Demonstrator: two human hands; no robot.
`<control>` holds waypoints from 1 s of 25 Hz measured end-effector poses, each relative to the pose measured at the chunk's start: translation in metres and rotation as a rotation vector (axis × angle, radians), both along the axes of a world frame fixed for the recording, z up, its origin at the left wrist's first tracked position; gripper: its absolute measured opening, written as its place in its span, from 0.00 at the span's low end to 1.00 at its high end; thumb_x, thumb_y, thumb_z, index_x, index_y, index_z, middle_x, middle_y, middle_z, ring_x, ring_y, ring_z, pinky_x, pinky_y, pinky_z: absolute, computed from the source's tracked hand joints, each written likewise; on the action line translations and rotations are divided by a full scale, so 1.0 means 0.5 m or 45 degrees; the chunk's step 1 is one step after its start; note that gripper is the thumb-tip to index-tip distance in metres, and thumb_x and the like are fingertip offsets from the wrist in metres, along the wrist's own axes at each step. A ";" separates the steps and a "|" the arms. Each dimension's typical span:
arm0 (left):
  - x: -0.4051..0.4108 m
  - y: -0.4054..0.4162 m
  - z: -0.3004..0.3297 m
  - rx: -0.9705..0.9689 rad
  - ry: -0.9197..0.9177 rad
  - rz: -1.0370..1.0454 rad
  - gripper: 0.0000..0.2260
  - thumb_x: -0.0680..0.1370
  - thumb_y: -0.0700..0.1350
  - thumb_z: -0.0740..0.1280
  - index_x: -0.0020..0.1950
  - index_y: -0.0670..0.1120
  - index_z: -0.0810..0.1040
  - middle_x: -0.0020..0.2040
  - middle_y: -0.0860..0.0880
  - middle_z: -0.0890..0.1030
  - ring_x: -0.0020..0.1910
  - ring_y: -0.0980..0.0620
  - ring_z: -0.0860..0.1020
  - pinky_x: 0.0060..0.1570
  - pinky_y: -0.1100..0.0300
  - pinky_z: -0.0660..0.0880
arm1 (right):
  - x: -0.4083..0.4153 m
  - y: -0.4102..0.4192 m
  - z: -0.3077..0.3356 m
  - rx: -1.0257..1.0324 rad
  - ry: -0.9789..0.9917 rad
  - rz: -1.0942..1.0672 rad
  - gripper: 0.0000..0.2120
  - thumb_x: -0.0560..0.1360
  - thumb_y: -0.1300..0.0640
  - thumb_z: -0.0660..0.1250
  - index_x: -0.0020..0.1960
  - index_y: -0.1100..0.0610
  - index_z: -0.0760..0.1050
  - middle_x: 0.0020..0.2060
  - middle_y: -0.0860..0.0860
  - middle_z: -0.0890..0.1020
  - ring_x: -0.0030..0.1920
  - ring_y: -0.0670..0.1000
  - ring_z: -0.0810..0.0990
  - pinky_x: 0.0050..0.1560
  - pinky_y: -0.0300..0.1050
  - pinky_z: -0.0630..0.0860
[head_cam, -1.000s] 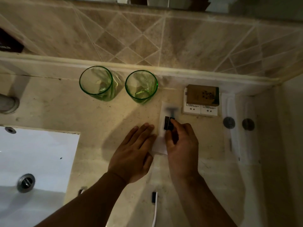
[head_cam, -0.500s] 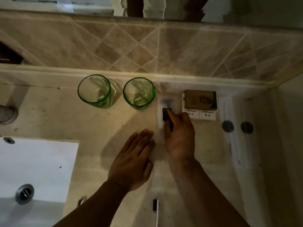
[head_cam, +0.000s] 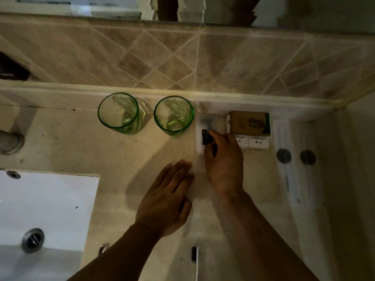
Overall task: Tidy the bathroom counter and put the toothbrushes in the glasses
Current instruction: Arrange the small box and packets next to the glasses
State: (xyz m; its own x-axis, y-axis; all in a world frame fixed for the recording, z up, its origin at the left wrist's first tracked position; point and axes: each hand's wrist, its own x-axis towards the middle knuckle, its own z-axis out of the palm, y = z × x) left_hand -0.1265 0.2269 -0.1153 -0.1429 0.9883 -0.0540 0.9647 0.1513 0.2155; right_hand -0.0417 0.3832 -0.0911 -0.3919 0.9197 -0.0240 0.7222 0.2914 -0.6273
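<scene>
- The beige stone bathroom counter (head_cam: 85, 151) carries everything, with the white rectangular sink basin (head_cam: 46, 207) set into its near-left part.
- The left hand (head_cam: 168, 201) lies flat on the counter with its fingers pressed together, their tips at the near edge of the pale wrapper.
- The right hand (head_cam: 223, 165) reaches further back — thumb and forefinger pinch the dark head end of what looks like a razor in a flat white sachet (head_cam: 203, 128).
- Two long clear-wrapped toothbrush packets (head_cam: 294, 163) lie side by side well to the right, untouched; neither brush is in a glass yet.
- Two empty green drinking glasses (head_cam: 118, 113) stand upright by the back ledge, the right one just beside the sachet.
- A brown cardboard box on two small white boxes (head_cam: 250, 126) sits against the ledge, touching the sachet's right edge as far as I can tell.
- To do this step well, I judge the sachet should slide straight back, square to the ledge — the pinch kept low and clear of the nearer glass rim, a likely thing to knock.
</scene>
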 end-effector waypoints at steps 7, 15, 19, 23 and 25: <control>0.002 0.001 -0.001 0.017 -0.016 0.002 0.28 0.77 0.53 0.57 0.74 0.43 0.68 0.77 0.40 0.65 0.78 0.45 0.57 0.77 0.49 0.51 | 0.046 -0.057 0.006 0.024 0.142 -0.036 0.14 0.77 0.59 0.68 0.62 0.52 0.77 0.54 0.51 0.78 0.49 0.48 0.79 0.53 0.44 0.80; 0.003 -0.002 0.003 0.041 -0.125 0.012 0.27 0.76 0.50 0.58 0.73 0.41 0.69 0.77 0.40 0.65 0.78 0.44 0.59 0.77 0.46 0.54 | 0.211 -0.299 0.046 -0.320 -0.005 -0.129 0.05 0.76 0.47 0.67 0.47 0.48 0.77 0.40 0.43 0.80 0.40 0.41 0.79 0.46 0.46 0.79; -0.001 -0.011 0.006 0.091 -0.280 0.057 0.25 0.77 0.45 0.61 0.73 0.40 0.70 0.77 0.42 0.66 0.78 0.46 0.59 0.78 0.52 0.50 | 0.270 -0.406 0.067 -0.532 -0.295 -0.141 0.11 0.74 0.39 0.67 0.43 0.46 0.75 0.35 0.43 0.80 0.35 0.42 0.79 0.42 0.49 0.81; 0.002 -0.033 0.022 0.085 -0.567 0.147 0.20 0.76 0.40 0.63 0.68 0.37 0.74 0.73 0.38 0.70 0.75 0.42 0.64 0.77 0.50 0.55 | 0.269 -0.462 0.081 -0.604 -0.432 -0.116 0.14 0.72 0.38 0.70 0.44 0.48 0.75 0.35 0.44 0.80 0.35 0.42 0.79 0.40 0.45 0.81; 0.021 -0.092 0.028 0.125 -0.702 0.292 0.15 0.77 0.40 0.64 0.63 0.37 0.77 0.69 0.37 0.74 0.71 0.40 0.69 0.73 0.49 0.63 | 0.262 -0.471 0.081 -0.554 -0.466 -0.108 0.12 0.73 0.42 0.71 0.46 0.50 0.77 0.37 0.45 0.81 0.36 0.44 0.80 0.42 0.47 0.81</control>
